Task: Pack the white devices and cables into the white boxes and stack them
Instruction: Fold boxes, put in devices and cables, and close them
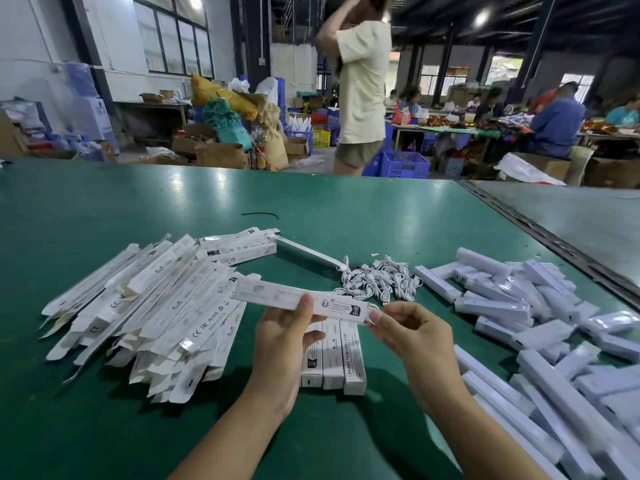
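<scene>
My left hand [282,336] grips a long white box [273,295] at its middle, held level above the green table [346,216]. My right hand [410,329] pinches the box's right end, where a flap or cable end shows. Under the box lie three packed white boxes [332,358] side by side. A heap of flat unfolded white boxes [145,306] covers the left. A tangle of white cables [379,280] sits just beyond my right hand. Several white bar-shaped devices in plastic wrap [540,327] are piled on the right.
A black tie [259,214] lies on the far table. A metal seam [540,233] divides this table from the one at right. A person in a pale yellow shirt [360,84] stands behind the table. Boxes, blue crates and seated workers fill the background.
</scene>
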{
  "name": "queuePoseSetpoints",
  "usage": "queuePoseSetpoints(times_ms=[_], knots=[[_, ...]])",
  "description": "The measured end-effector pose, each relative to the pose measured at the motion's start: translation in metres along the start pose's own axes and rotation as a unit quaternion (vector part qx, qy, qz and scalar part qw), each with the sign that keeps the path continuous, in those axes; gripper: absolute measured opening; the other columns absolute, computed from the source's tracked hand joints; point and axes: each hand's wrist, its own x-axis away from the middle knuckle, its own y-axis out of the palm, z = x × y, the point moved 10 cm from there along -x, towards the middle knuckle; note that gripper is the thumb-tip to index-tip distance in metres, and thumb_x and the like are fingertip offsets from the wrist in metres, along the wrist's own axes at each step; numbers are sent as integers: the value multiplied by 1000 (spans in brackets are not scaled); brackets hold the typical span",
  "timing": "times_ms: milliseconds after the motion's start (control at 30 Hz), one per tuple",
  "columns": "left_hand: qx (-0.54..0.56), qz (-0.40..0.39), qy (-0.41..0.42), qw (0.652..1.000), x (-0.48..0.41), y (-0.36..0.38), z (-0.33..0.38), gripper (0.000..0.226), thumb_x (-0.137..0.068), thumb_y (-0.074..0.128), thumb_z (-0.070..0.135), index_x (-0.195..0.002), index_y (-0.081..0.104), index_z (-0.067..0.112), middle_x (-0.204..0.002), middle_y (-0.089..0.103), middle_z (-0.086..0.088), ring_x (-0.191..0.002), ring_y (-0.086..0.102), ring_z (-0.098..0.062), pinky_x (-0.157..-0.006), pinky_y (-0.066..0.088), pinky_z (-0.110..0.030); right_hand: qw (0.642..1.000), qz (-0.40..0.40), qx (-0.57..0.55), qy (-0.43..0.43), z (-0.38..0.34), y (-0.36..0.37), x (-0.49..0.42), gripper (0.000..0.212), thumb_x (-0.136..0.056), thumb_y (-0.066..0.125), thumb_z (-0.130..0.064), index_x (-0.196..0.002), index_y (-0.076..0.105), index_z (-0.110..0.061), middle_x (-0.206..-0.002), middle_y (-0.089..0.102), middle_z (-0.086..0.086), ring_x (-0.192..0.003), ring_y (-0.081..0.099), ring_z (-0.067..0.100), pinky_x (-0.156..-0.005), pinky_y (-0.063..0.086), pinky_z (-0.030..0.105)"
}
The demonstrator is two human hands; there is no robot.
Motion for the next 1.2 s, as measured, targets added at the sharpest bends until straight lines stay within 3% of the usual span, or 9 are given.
queuePoseSetpoints(times_ms=[300,433,600,667,767,900,967,1100,1200], knots=[[-21,-15,10,1000,-3,0,-4,45,-83,62,37,-111,60,3,-104,74,-11,-95,71,-22,-68,55,-23,989,-97,115,-4,0,20,5,22,-87,68,-4,-105,69,-17,-85,77,0,-75,69,2,-70,52,15],[-36,7,35,999,-6,-7,-1,42,-77,65,44,-105,64,13,-99,76,-6,-91,72,-19,-68,55,-21,976,-147,155,32,7,29,9,39,-80,68,-28,-119,67,-36,-99,75,-5,-86,62,5,-79,40,30],[-31,6,29,999,-8,-9,-3,43,-78,63,48,-104,63,14,-99,75,-5,-91,73,-18,-66,54,-21,962,-258,19,87,11,48,20,62,-73,66,-17,-132,56,-32,-101,72,8,-60,46,14,-64,42,25],[-24,4,27,999,-7,-7,-3,48,-78,62,50,-108,61,13,-95,76,-5,-88,73,-19,-65,55,-21,957,-281,13,79,9,54,26,65,-69,68,-17,-132,56,-30,-83,73,11,-51,43,17,-56,42,24],[-38,2,46,998,-8,-7,-1,58,-78,62,50,-126,49,21,-93,75,-9,-81,74,-21,-64,56,-25,964,-237,116,-16,-4,50,26,34,-80,72,-12,-111,72,-26,-60,64,12,-43,44,20,-47,42,24],[-49,-26,27,998,-12,-3,-9,86,-83,54,45,-152,3,49,-94,77,-3,-88,75,-24,-73,59,-36,905,-181,317,-218,-29,48,32,12,-82,73,-30,-91,79,-26,-55,57,-7,-49,38,4,-51,35,20],[-39,-74,13,996,-10,5,-13,73,-86,51,42,-146,12,57,-94,77,3,-91,73,-22,-75,59,-35,893,-168,320,-268,-39,48,36,14,-77,73,-34,-84,79,-23,-61,61,-2,-52,45,8,-51,38,24],[-149,-163,53,974,3,25,-11,52,-93,46,41,-139,34,62,-66,56,13,-61,52,-3,-60,45,-14,891,-146,317,-292,-41,47,38,9,-81,78,-21,-75,71,-20,-69,67,-6,-58,58,7,-54,49,28],[-259,-178,100,944,8,28,-5,40,-98,42,43,-132,45,65,-77,62,20,-69,56,0,-69,46,-13,914,-105,288,-265,-40,36,31,15,-83,77,-13,-75,68,-22,-66,66,-4,-56,58,7,-53,47,24]])
